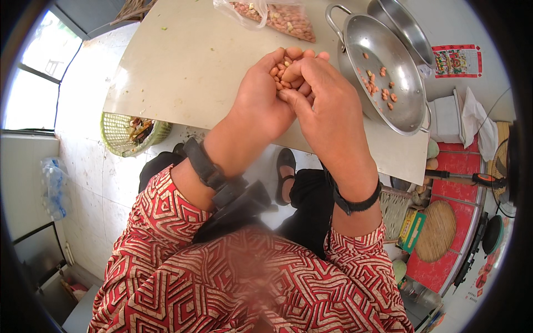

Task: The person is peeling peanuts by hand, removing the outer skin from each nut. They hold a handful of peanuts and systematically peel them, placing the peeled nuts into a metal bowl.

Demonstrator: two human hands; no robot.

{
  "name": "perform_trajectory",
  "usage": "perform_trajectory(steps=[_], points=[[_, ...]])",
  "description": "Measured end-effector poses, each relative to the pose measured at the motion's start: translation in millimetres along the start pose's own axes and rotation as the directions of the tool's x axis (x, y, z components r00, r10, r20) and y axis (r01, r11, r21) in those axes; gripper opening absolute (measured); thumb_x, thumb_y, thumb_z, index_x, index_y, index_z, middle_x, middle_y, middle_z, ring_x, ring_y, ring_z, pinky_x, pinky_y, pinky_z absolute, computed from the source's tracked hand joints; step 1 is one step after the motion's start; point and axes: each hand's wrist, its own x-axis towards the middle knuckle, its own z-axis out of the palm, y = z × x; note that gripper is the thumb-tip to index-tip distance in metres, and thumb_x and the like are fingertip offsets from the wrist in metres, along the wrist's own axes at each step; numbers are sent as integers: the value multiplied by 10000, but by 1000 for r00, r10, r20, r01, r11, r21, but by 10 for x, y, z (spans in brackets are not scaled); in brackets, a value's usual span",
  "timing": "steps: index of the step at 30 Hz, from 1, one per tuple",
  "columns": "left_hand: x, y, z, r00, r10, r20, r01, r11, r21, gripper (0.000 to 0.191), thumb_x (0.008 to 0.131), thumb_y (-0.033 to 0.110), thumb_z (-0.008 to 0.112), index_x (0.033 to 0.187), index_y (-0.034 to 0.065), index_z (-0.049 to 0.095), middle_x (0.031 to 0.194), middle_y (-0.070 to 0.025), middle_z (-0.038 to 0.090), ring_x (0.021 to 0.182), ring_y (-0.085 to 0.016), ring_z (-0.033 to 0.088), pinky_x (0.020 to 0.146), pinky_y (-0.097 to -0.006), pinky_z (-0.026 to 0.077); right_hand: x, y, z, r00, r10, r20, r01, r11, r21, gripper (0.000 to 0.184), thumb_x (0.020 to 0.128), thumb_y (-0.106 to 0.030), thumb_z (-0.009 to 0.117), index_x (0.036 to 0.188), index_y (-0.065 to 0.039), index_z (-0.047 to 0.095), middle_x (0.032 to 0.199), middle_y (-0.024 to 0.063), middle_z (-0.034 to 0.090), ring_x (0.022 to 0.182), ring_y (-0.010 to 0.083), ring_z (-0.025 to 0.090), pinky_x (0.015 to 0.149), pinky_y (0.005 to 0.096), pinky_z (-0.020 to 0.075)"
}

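Note:
My left hand [262, 98] is cupped, palm up, around a small heap of shelled peanuts [280, 75] with pinkish skins. Over that palm my right hand [327, 89] bends its fingers down among the nuts, its thumb touching the heap's near side. Whether a nut is pinched between the right fingertips is hidden. Both hands are above the pale tabletop [183, 75]. To their right a two-handled steel pan [399, 54] holds scattered peanuts [372, 86]. Beyond the hands lies a clear plastic bag [287, 21] of peanuts, its mouth loosely gathered.
Another steel pan [410, 27] stands behind the first. Below the table's left edge sits a green plastic basket [110, 133] with scraps inside. At right are a white container [445, 116], a round woven board [436, 231] and a red tiled ledge [452, 160].

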Motion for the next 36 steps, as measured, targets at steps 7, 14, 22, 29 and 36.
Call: perform_trajectory(steps=[7, 14, 22, 29, 36], points=[[16, -24, 46, 997, -5, -73, 11, 997, 78, 310, 1084, 221, 341, 998, 28, 569, 1006, -99, 660, 951, -228, 644, 929, -377, 546, 17, -38, 9, 998, 56, -21, -56, 998, 19, 176, 820, 18, 710, 928, 5, 572, 833, 109, 592, 692, 223, 585, 628, 335, 473], [-12, 4, 26, 998, 50, -34, -53, 993, -106, 304, 1085, 175, 363, 1037, -56, 555, 1088, -178, 637, 1177, -337, 608, 1066, -466, 521, 82, -39, -379, 956, 263, -129, -274, 959, -74, 118, 865, -91, 668, 944, -42, 596, 923, 106, 637, 828, 261, 652, 728, 395, 512], [10, -85, 243, 953, 171, -250, -180, 984, -11, 302, 1101, 188, 360, 1074, -60, 530, 1175, -202, 616, 1215, -380, 583, 1097, -485, 504, 34, 165, -514, 936, 164, -311, -214, 967, -136, 136, 894, -70, 697, 1024, -38, 675, 940, 51, 688, 807, 134, 638, 719, 274, 510], [-19, 1, 72, 1000, 22, 4, -22, 998, 52, 307, 1100, 256, 376, 1065, 26, 577, 1209, -111, 655, 1269, -303, 562, 1088, -426, 468, -20, -80, -32, 1000, 2, -4, -2, 1000, 17, 232, 798, 20, 725, 1018, 3, 654, 910, 117, 646, 760, 228, 638, 691, 321, 514], [3, -15, 14, 999, -27, 31, 28, 1000, -15, 305, 1094, 237, 379, 1030, 19, 581, 1159, -123, 667, 1170, -274, 612, 1056, -396, 495, -12, -58, -25, 1000, -20, -4, 20, 1000, -20, 188, 815, 55, 694, 992, 6, 658, 920, 130, 662, 770, 253, 654, 684, 345, 523]])
